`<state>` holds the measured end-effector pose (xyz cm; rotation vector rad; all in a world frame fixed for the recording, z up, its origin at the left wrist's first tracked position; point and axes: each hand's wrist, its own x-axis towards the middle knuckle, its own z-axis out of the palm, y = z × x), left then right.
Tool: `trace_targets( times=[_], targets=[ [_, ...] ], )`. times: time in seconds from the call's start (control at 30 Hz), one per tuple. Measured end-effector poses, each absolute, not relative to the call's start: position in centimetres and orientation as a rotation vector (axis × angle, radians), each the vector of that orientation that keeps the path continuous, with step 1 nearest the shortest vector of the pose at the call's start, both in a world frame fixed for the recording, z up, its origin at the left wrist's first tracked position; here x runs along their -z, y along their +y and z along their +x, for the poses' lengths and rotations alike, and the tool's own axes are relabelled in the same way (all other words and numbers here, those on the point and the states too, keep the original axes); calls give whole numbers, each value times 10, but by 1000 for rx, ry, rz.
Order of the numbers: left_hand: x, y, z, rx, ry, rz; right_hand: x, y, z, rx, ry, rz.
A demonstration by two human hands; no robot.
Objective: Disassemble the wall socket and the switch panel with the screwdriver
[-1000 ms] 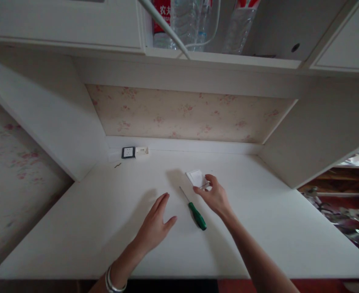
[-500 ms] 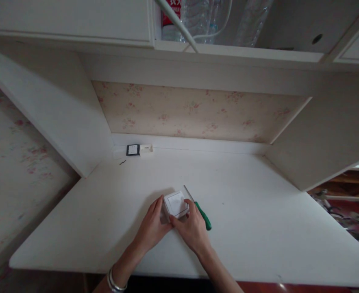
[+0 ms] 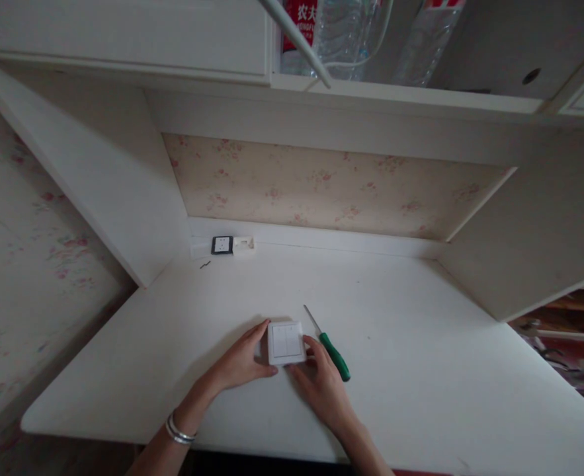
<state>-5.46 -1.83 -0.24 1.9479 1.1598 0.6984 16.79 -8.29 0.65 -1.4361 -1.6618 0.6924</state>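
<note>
The switch (image 3: 286,344) sits at six o'clock in the view, on or just over the tabletop (image 3: 420,370). The right hand (image 3: 322,385) pinches its four o'clock corner; the left hand (image 3: 239,362), thumb and fingers spread, cups its nine o'clock side, its grip unclear. At three o'clock lies the screwdriver (image 3: 335,357); at eleven, farther off, the socket (image 3: 222,245).

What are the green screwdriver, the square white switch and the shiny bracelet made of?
The green screwdriver seems to have a smooth plastic handle, going by its even colour and soft sheen; its thin, greyish shaft is probably metal. The square white switch looks like hard, smooth plastic, with neat, moulded-looking edges. The bracelet is silvery and bright, so likely polished metal.
</note>
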Motion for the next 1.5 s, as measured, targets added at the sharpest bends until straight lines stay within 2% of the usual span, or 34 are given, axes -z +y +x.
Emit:
trace_targets(
  times=[0.57,0.9,1.1,1.23,1.5],
  targets=[
    [13,-19,-55,-818,1205,1998,11,-83,174,-626,-1716,-1479],
    [-7,-17,-60,-940,1019,1797,10,-86,175,-638,-1702,-1480],
    [-25,51,-73,-1000,1366,1749,16,-85,174,-617,-1669,-1505],
    [-23,115,-66,-804,1714,1975,13,-82,174,-632,-1663,-1521],
    [-12,196,-46,-625,1922,2057,4,-78,173,-589,-1703,-1549]
  ],
)
